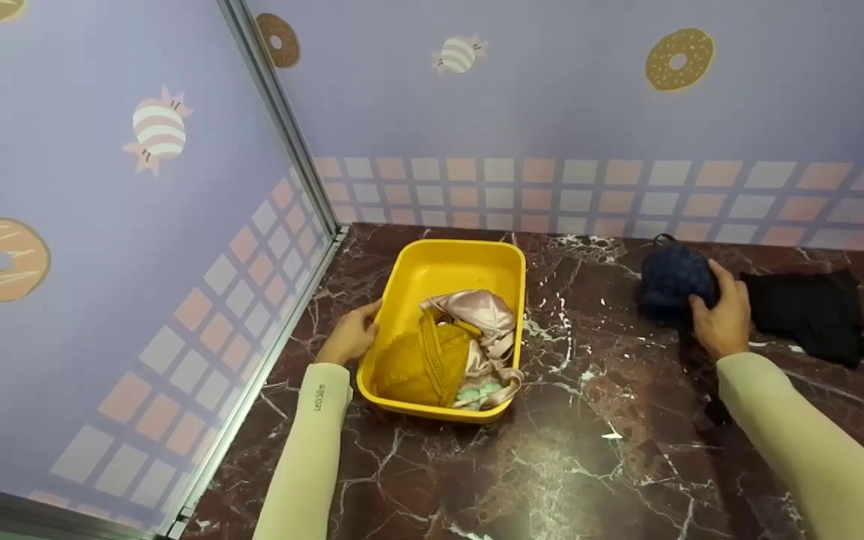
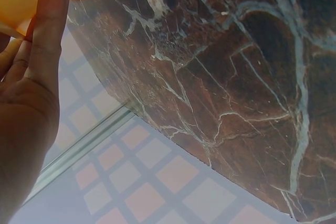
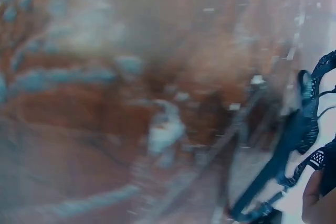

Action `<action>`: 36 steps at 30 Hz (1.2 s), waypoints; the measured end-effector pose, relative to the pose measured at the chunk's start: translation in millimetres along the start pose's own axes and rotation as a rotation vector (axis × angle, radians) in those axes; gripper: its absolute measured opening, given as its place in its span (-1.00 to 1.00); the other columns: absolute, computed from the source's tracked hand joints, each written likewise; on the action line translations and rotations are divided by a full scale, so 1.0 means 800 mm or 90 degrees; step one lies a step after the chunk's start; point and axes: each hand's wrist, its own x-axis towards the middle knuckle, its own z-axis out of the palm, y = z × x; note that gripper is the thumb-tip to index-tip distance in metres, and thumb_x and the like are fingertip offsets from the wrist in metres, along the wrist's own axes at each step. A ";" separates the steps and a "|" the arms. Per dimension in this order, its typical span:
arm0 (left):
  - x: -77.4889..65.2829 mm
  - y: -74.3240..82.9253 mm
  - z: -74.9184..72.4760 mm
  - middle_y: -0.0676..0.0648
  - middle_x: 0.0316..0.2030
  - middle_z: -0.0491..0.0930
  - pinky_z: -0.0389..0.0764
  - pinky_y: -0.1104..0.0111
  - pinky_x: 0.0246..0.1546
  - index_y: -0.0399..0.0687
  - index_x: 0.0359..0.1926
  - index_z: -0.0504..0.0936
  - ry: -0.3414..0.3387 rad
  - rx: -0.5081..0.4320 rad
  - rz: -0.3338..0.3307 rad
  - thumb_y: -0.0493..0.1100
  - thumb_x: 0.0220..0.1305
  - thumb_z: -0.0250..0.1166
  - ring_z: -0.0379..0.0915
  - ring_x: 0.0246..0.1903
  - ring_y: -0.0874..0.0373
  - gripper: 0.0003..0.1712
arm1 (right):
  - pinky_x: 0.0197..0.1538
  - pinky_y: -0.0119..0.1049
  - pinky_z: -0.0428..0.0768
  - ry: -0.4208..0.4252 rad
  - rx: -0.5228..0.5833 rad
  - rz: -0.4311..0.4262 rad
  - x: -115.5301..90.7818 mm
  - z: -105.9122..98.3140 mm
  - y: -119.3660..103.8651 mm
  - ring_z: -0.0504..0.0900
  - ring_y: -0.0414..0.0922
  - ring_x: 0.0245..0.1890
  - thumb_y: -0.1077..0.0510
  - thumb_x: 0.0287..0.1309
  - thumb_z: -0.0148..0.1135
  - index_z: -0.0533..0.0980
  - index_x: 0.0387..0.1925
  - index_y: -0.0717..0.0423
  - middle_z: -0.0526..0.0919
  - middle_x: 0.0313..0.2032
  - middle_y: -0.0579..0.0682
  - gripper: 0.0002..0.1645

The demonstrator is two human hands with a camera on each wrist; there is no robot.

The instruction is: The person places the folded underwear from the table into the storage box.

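My left hand [image 1: 351,335] grips the left rim of a yellow plastic tub [image 1: 443,259]; the left wrist view shows its fingers at the tub's edge. Inside the tub lie a mustard-yellow bra [image 1: 417,364], a shiny pale pink bra [image 1: 481,311] and a bit of mint-green cloth [image 1: 477,394]. Over at the right, my right hand [image 1: 728,319] holds a navy bra [image 1: 673,281] by its cup, thumb in front and fingers over the far side. Its dark straps [image 3: 273,174] and lacy edge dangle in the right wrist view.
Just right of the right hand, a crumpled black garment [image 1: 807,311] lies on the dark marbled tabletop [image 1: 574,465]. A patterned wall [image 1: 552,97] closes off the back, and a side panel [image 1: 102,262] with a metal edge stands along the left.
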 end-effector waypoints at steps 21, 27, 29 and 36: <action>-0.004 -0.002 0.008 -0.23 0.01 0.52 0.47 0.23 -0.21 -0.17 0.38 0.24 0.000 -0.007 0.000 -0.34 0.37 0.06 0.46 -0.20 0.02 -0.43 | 0.10 0.13 0.27 0.003 0.069 -0.254 0.014 0.014 -0.122 0.38 0.23 0.01 0.42 0.09 0.24 0.36 0.31 -0.11 0.37 -0.06 0.33 -0.24; -0.005 0.001 0.008 -0.24 -0.01 0.52 0.49 0.20 -0.17 -0.19 0.38 0.24 0.005 -0.020 0.005 -0.35 0.37 0.06 0.48 -0.17 -0.01 -0.43 | 0.03 0.08 0.33 0.014 0.104 -0.322 0.007 0.022 -0.178 0.39 0.13 -0.10 0.40 0.11 0.23 0.35 0.31 -0.10 0.38 -0.13 0.27 -0.26; -0.005 0.002 0.008 -0.24 0.00 0.52 0.49 0.19 -0.15 -0.19 0.38 0.25 0.007 -0.025 0.007 -0.35 0.36 0.06 0.48 -0.15 -0.01 -0.43 | 0.05 0.05 0.35 0.015 0.125 -0.339 0.003 0.025 -0.197 0.39 0.10 -0.10 0.37 0.13 0.23 0.35 0.31 -0.10 0.38 -0.12 0.25 -0.28; -0.004 0.005 0.010 -0.23 0.03 0.52 0.49 0.25 -0.22 -0.15 0.37 0.27 0.014 -0.036 -0.005 -0.34 0.36 0.07 0.47 -0.20 0.01 -0.44 | 0.09 -0.08 0.41 0.042 0.214 -0.406 -0.026 0.033 -0.277 0.42 0.09 -0.06 0.47 0.05 0.22 0.37 0.24 0.17 0.40 -0.10 0.23 -0.33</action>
